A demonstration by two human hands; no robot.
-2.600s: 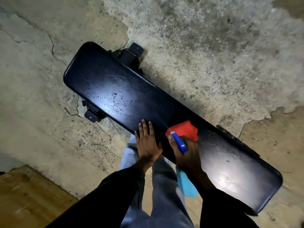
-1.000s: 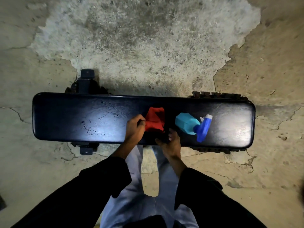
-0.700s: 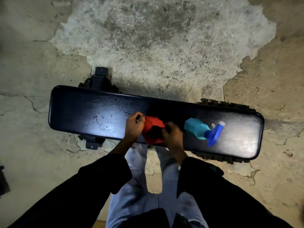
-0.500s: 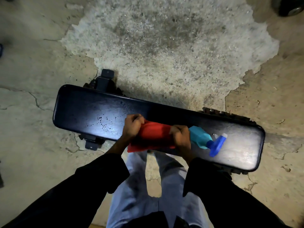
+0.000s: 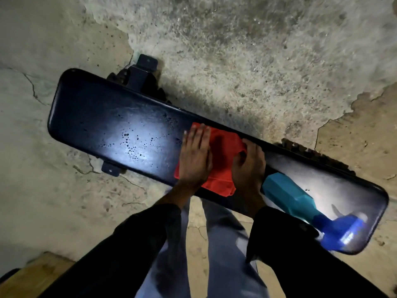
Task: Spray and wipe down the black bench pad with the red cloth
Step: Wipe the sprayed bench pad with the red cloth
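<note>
The long black bench pad (image 5: 111,125) runs from upper left to lower right, with spray droplets on its left half. A red cloth (image 5: 223,151) lies spread flat on the pad's middle. My left hand (image 5: 195,155) presses flat on the cloth's left part, fingers straight. My right hand (image 5: 249,166) rests on the cloth's right edge, its fingers curled at the fabric. A teal spray bottle (image 5: 290,195) with a blue trigger head lies on its side on the pad, just right of my right hand.
Cracked, patchy concrete floor (image 5: 236,50) surrounds the bench. Black metal frame brackets (image 5: 142,70) stick out from under the pad on both long sides. A wooden surface (image 5: 32,276) shows at the lower left corner. My legs stand against the pad's near edge.
The bottle was laid down on the pad. Both hands unfolded the bunched red cloth and spread it flat; my left hand went from gripping it to pressing on it.
</note>
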